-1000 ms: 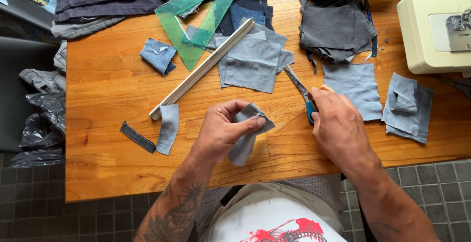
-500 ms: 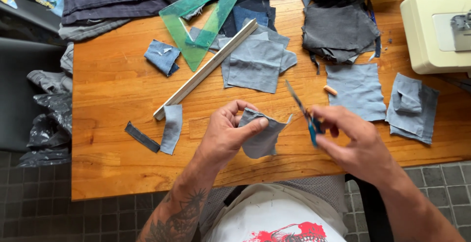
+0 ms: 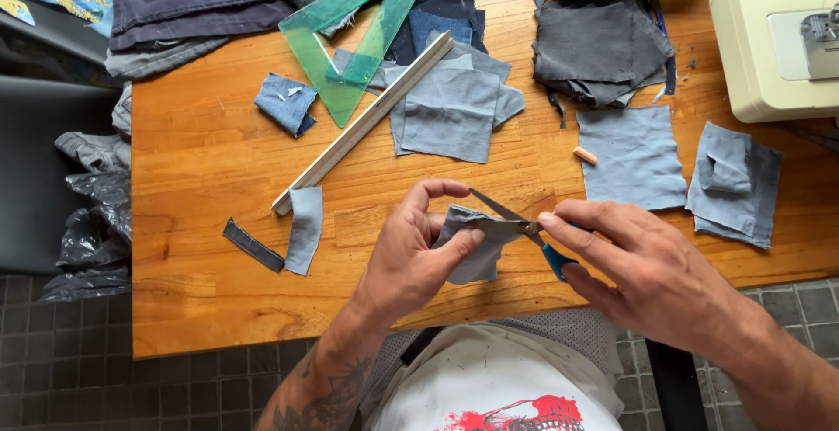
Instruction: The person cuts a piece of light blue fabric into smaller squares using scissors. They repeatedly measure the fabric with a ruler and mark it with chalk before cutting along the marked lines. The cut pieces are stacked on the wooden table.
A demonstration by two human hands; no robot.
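Observation:
My left hand pinches a small grey-blue denim piece between thumb and fingers, just above the near edge of the wooden table. My right hand grips blue-handled scissors. Their open blades point left and straddle the top edge of the denim piece.
A metal ruler and green set square lie diagonally behind. Cut denim squares, a folded stack, dark fabric and scrap strips dot the table. A cream sewing machine stands far right. A chalk stub lies mid-table.
My right hand lifted the scissors from the table and brought them left to the denim piece, blades now open on its edge. My left hand raised and turned the piece.

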